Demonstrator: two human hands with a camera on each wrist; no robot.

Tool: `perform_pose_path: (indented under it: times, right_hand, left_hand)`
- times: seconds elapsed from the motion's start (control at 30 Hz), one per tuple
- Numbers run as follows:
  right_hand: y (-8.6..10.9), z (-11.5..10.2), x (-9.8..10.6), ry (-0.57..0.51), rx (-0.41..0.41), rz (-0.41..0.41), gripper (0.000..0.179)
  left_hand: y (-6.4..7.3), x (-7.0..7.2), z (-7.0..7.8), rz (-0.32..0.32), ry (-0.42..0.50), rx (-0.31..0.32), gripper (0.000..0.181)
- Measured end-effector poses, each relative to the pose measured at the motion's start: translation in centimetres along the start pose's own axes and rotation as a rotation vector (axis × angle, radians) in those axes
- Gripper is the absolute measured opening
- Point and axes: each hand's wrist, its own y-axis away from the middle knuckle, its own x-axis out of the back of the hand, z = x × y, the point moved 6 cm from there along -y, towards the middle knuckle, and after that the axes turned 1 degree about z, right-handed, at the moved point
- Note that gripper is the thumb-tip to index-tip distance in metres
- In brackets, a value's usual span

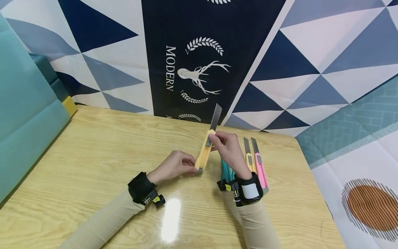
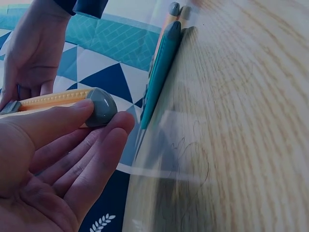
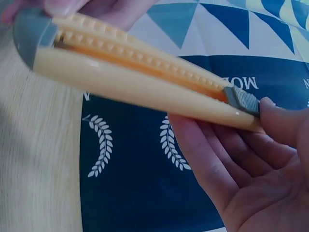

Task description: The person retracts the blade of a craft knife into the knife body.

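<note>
Both hands hold a yellow utility knife [image 1: 204, 152] above the table, its blade [image 1: 216, 116] extended and pointing away. The left hand [image 1: 174, 166] pinches the grey end cap [image 2: 103, 107] between thumb and fingers. Near the blade end, the right hand [image 1: 230, 148] grips the body, with its thumb at the grey slider [image 3: 243, 100]. To the right lie a pink utility knife [image 1: 262, 169] and another yellow utility knife [image 1: 249, 160], both with blades out. A teal utility knife [image 1: 225, 171] is partly hidden behind the right hand and wrist.
The wooden table [image 1: 109, 145] meets a patterned cloth backdrop [image 1: 199, 20] at its far edge. On the left stands a light teal panel [image 1: 28, 103] with a yellow block [image 1: 69, 106] at its corner. Black camera straps [image 1: 141, 188] wrap both wrists.
</note>
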Motion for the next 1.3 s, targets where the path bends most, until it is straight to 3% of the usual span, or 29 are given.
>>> perform_pose_path:
  times: [0.57, 0.8, 0.97, 1.3]
  right_hand:
    - [0.4, 0.1, -0.5, 0.099, 0.056, 0.063, 0.013]
    - [0.4, -1.1, -0.5, 0.119, 0.047, 0.075, 0.006]
    - [0.1, 0.1, -0.5, 0.131, 0.032, 0.059, 0.008]
    - [0.0, 1.2, -0.9, -0.053, -0.108, -0.038, 0.024]
  left_hand:
    - [0.2, -0.6, -0.8, 0.021, 0.056, 0.029, 0.007]
    - [0.0, -0.1, -0.6, 0.021, 0.040, -0.005, 0.007]
    - [0.0, 0.0, -0.5, 0.007, 0.045, -0.004, 0.008]
    - [0.0, 0.4, -0.4, 0.020, 0.070, -0.006, 0.005]
